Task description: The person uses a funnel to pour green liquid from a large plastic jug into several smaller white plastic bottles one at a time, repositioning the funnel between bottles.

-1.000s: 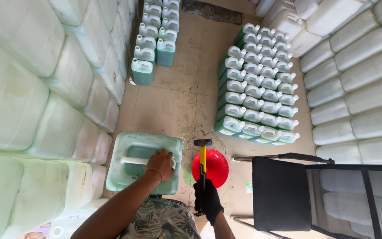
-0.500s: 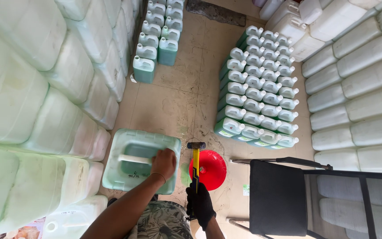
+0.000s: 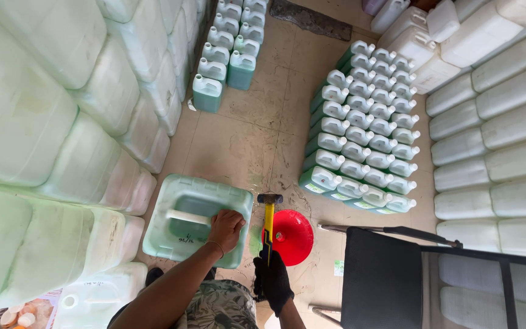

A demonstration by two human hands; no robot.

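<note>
On the jug's cap (image 3: 229, 214) your left hand (image 3: 225, 228) rests flat — your gloved right hand (image 3: 273, 279), gripping the hammer (image 3: 268, 222), could strike those fingers.

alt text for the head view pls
Seen from above, a bare left hand rests on a pale green jerrycan while the gloved right hand holds a yellow hammer upright beside a red funnel. Stacked and rowed jugs surround the floor.
</note>
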